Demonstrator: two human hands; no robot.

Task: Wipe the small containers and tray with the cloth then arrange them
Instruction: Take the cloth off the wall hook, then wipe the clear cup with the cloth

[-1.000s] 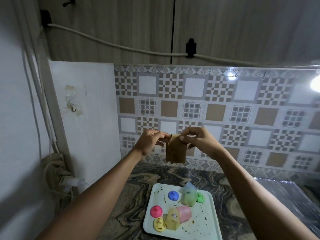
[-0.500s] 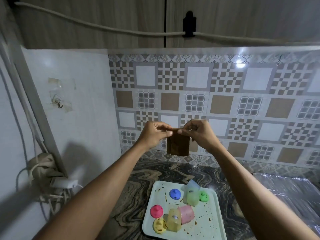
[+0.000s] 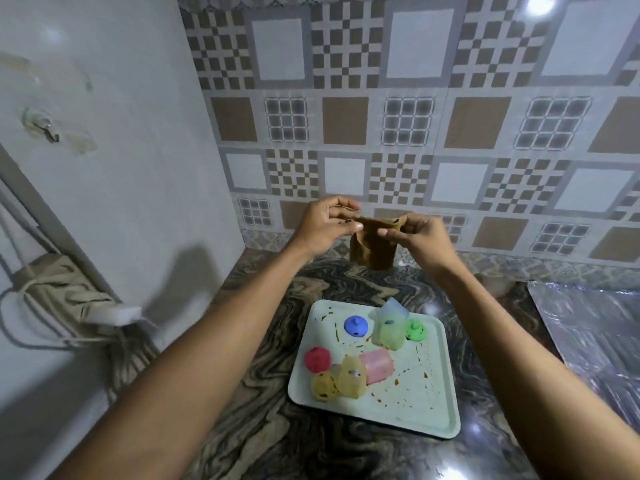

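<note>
- Step in hand, by my reading: readying the small brown folded cloth (image 3: 372, 249); no wiping begun.
- Left hand (image 3: 323, 230) and right hand (image 3: 420, 239) each have a grip clamped on a top corner of the cloth, thumb against fingers.
- Cloth is held in the air over the far part of the dark marbled bench (image 3: 263, 358), before the tiled wall; it hangs down, long axis roughly vertical, top edge running left–right.
- Pale green rectangular tray (image 3: 434, 396) lies on the bench, near side, stained with brown spots.
- Small coloured translucent plastic containers (image 3: 375, 367) and round lids sit jumbled on the tray's left half.
- Next move probably calls for lowering the cloth and freeing one hand to lift a container.
</note>
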